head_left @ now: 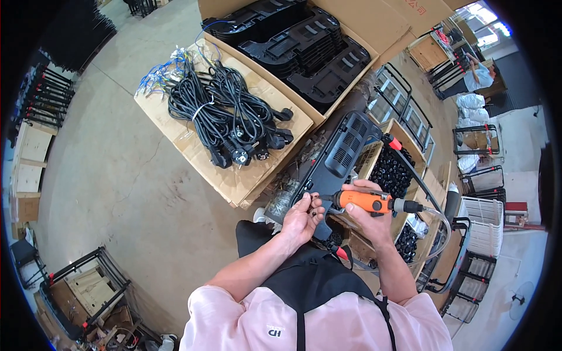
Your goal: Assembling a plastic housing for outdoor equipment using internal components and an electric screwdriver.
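Note:
My right hand (370, 217) grips an orange pneumatic screwdriver (369, 202) with a clear hose running off its right end. Its bit points left at the lower end of a long black plastic panel (342, 153) with vent slots. My left hand (301, 217) pinches at that end of the panel, right by the bit tip, fingers closed on the panel's edge; whether a screw is between the fingers cannot be told. The panel lies slanted over a work box in front of me.
A bundle of black power cords (225, 114) lies on flattened cardboard (234, 175). A cardboard box holds stacked black panels (304, 44). Boxes of small black parts (389, 172) sit to the right. Metal frames (404, 108) stand behind. Another person (480, 73) works far right.

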{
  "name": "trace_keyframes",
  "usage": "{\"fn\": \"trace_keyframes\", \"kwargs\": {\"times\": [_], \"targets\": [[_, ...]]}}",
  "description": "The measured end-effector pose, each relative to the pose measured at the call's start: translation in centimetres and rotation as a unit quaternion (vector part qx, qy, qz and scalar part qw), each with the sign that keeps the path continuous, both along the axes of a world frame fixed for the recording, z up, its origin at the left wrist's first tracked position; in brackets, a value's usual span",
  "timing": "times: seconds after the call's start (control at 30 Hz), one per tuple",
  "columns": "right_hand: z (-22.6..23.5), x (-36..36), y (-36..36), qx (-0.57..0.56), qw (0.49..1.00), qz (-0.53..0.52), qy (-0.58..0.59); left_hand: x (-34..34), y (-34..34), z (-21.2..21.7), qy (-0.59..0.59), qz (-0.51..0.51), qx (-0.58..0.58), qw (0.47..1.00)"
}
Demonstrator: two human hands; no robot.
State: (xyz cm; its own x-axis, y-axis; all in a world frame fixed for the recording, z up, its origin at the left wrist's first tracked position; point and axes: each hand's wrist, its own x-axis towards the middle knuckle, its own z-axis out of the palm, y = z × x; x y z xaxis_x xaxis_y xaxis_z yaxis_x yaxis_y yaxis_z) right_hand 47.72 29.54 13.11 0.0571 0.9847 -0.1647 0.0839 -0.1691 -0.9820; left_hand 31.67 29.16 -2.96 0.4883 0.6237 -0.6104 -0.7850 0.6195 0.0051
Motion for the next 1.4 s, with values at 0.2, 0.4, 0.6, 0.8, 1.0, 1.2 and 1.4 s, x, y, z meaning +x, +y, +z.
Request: {"fn": "trace_keyframes", "kwargs": {"times": [0.2, 0.4, 0.6, 0.8, 1.0, 1.2, 1.4], "targets": [[-1.3, 0.6, -0.8, 0.014, 1.000, -0.023, 0.009, 0.5, 0.2, -0.5, -0.003, -0.005, 0.007, 1.000], [-1.8, 1.0, -1.1, 0.016, 0.999, -0.031, 0.019, -0.2, 0.2, -0.5, -0.060, -0.022, 0.037, 0.997], [-1.6, 0.8, -1.1, 0.004, 1.000, -0.007, 0.006, -0.4, 0.0, -0.1, -0.093, 0.001, 0.023, 0.995], [-2.8, -0.3, -1.5, 0.009, 1.000, -0.001, 0.001, 0.0, -0.3, -0.7, -0.134, 0.025, 0.014, 0.991], [-4.1, -1.5, -1.4, 0.039, 0.999, 0.000, -0.035, -0.3, 0.5, -0.7, -0.098, 0.025, 0.009, 0.995], [-4.4, -2.1, -0.5, 0.017, 0.998, 0.007, -0.057, -0.7, 0.7, -1.4, -0.054, -0.016, 0.027, 0.998], [-4.1, -2.6, -0.1, 0.028, 0.995, 0.032, -0.090, -0.7, 1.1, -1.5, -0.020, -0.029, 0.057, 0.998]]}}
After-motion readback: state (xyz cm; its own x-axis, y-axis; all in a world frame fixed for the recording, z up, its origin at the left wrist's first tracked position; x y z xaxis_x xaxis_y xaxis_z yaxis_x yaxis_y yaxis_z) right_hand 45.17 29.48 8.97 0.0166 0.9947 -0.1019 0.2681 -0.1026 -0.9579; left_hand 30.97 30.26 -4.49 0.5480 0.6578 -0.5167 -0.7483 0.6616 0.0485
